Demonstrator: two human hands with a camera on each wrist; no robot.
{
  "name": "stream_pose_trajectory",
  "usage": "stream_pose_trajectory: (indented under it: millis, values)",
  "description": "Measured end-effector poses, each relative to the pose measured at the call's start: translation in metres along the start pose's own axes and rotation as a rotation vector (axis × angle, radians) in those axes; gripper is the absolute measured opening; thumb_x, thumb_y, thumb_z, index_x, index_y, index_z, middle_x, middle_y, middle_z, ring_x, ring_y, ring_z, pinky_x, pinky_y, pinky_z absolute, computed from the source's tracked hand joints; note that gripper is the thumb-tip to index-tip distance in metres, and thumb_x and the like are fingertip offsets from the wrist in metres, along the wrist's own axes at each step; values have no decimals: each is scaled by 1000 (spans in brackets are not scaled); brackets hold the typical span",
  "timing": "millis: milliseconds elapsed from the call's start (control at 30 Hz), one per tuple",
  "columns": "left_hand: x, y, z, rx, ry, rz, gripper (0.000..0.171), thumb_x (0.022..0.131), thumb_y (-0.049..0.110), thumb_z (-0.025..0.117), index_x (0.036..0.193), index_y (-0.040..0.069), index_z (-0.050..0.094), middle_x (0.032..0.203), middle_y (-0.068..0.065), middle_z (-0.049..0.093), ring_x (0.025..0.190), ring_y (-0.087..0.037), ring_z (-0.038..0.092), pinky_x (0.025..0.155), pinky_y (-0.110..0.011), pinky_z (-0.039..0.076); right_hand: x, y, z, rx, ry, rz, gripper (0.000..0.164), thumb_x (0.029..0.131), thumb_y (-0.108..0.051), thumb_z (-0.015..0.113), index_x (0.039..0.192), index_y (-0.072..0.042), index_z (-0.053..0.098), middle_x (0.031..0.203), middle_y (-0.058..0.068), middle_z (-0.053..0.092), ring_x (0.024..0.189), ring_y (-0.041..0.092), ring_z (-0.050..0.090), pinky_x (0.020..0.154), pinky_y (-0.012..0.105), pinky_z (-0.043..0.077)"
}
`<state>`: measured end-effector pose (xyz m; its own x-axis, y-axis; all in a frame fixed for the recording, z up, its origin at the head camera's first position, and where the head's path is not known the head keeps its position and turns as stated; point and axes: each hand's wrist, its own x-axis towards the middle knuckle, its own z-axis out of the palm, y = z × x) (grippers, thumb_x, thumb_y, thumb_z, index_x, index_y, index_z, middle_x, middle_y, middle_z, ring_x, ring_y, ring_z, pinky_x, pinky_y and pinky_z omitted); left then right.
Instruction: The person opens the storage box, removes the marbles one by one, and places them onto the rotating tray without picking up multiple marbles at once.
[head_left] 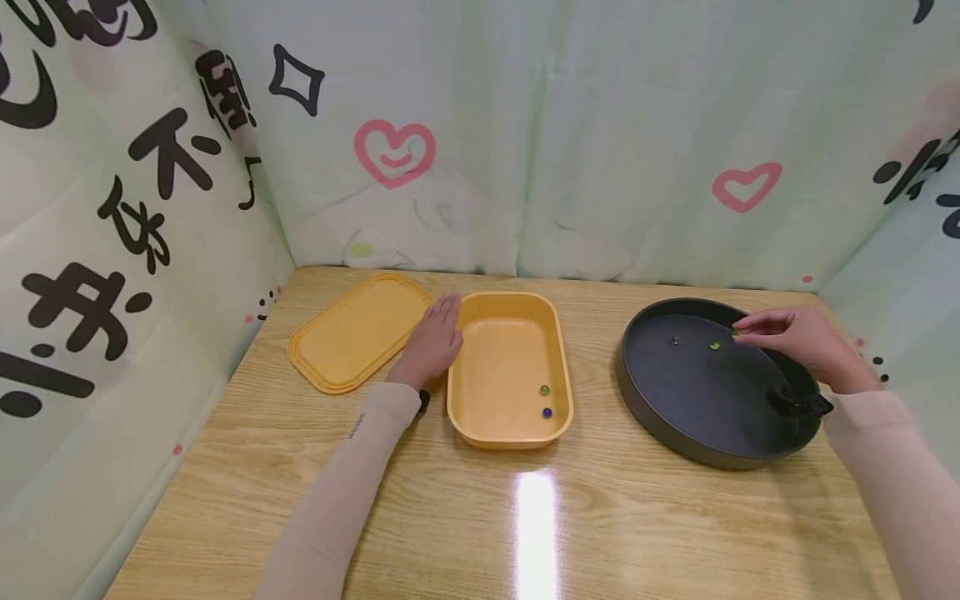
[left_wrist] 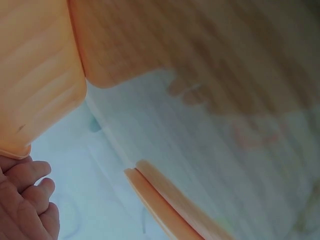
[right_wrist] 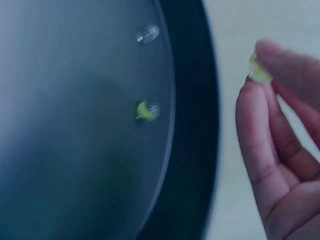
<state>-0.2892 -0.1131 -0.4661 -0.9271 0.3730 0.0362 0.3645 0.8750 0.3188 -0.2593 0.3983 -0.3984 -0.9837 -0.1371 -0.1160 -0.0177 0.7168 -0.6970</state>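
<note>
Over the far right side of a dark round pan (head_left: 697, 392), my right hand (head_left: 813, 343) pinches a clear marble with a yellow swirl (right_wrist: 260, 70) between thumb and fingertips. On the pan's floor lie a similar yellow-swirled marble (right_wrist: 147, 111) and a colourless one (right_wrist: 148, 33). My left hand (head_left: 431, 342), fingers extended, touches the left rim of a yellow rectangular box (head_left: 506, 429); its fingers (left_wrist: 35, 172) show at that rim in the left wrist view. A green marble (head_left: 544, 390) and a blue marble (head_left: 547, 413) sit inside the box, towards its near right corner.
Left of the box a yellow lid (head_left: 360, 333) lies flat on the wooden table (head_left: 450, 517). A black handle bracket (head_left: 798, 403) sits at the pan's right side. Printed curtains (head_left: 570, 150) hang behind the table and along both sides.
</note>
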Motion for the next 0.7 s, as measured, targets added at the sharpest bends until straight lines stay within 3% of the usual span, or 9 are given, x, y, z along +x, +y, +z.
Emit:
stream_pose_trajectory:
  millis: [233, 400, 567, 700]
  values:
    - [-1, 1, -1, -7, -6, -4, 58, 101, 20, 31, 150, 0, 10, 157, -15, 15, 147, -27, 11, 121, -39, 9, 6, 24, 8, -64, -47, 72, 49, 84, -32, 70, 112, 8, 64, 79, -24, 67, 74, -15, 55, 64, 10, 47]
    - [-1, 1, -1, -4, -12, -11, 58, 101, 21, 31, 150, 1, 10, 158, -14, 14, 147, -27, 11, 121, -38, 9, 9, 35, 11, -90, -83, 97, 46, 84, -27, 70, 111, 10, 64, 79, -18, 70, 72, -11, 56, 64, 14, 49]
    - [-2, 2, -2, -7, -20, -21, 57, 101, 22, 30, 150, 1, 9, 158, -13, 14, 148, -26, 10, 121, -38, 8, 11, 37, 14, -119, -119, 104, 41, 83, -22, 71, 108, 10, 65, 87, 1, 74, 67, -1, 59, 60, 23, 52]
    - [-2, 3, -4, -4, -26, -20, 57, 101, 22, 30, 150, 1, 9, 158, -13, 13, 148, -26, 9, 122, -38, 8, 13, 37, 17, -121, -141, 111, 38, 83, -17, 71, 107, 11, 65, 90, 8, 74, 65, 1, 61, 59, 23, 52]
